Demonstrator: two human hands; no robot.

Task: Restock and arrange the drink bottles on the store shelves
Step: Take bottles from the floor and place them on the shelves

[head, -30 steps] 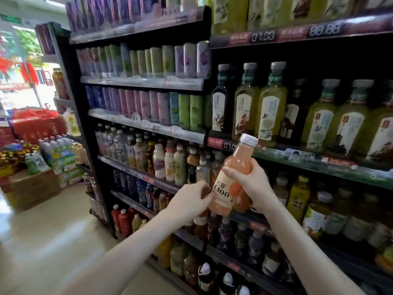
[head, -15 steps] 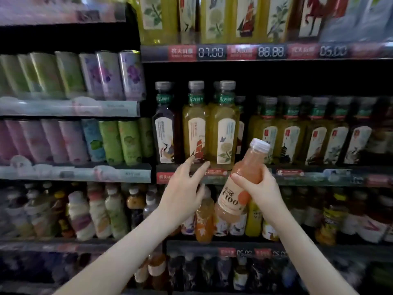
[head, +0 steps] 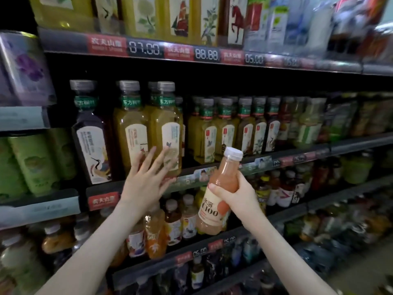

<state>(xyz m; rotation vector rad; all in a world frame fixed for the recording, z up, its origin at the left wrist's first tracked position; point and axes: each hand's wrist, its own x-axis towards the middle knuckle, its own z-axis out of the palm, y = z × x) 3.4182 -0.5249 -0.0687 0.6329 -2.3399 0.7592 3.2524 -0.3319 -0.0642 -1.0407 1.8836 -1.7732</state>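
Two hands are apart now, where a second ago both were on the same bottle. At the far left, green cans (head: 32,162) fill a neighbouring shelf unit and play no part. Next comes a dark tea bottle (head: 91,141) at the front of the middle shelf (head: 276,160), then two tall yellow tea bottles (head: 131,133) standing upright side by side.

The left hand (head: 146,184) has let go of the base of the pink C100 bottle (head: 212,213) and risen to those yellow bottles. It is flat with its fingers spread, the fingertips over the lower labels. Whether they actually press on the plastic cannot be told from this view.

The right hand (head: 236,192) alone now carries the pink C100 bottle, fingers wrapped round its shoulder just above the label. The bottle is held in the air in front of the shelf edge, tilted, with its white cap (head: 233,153) leaning up and to the right. It is not on any shelf yet.

Further right, more tea bottles (head: 244,133) stand set back from the edge. The view has also closed in and squared up to the shelving.

The change suggests that the placing step has begun: the free hand seems about to steady or shift the tall front bottles, while the pink one waits for its slot, perhaps among the smaller bottles (head: 176,222) on the shelf below.
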